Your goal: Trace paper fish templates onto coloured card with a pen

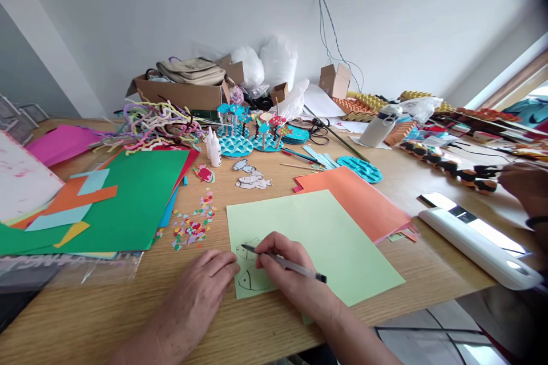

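In my right hand point(285, 271) is a pen point(295, 266) with a grey barrel and a dark end, its tip on a pale green sheet of paper point(317, 228). Two fish outlines are drawn in black at the sheet's left side. The pen tip touches the upper fish drawing point(242, 251); part of the lower fish drawing point(250, 280) is covered by my hand. My left hand point(209, 279) lies flat, fingertips at the sheet's left edge. Beyond the sheet are paper fish cutouts point(253, 181) and a red paper fish point(204, 173).
Confetti-like paper bits point(194, 222) lie left of the sheet, beside green paper point(145, 194). Orange paper point(355, 199) sits under its right side. Glue bottles point(215, 151) and blue sea models point(235, 145) stand behind. A white device point(475, 245) and another person's hand point(524, 185) are at right.
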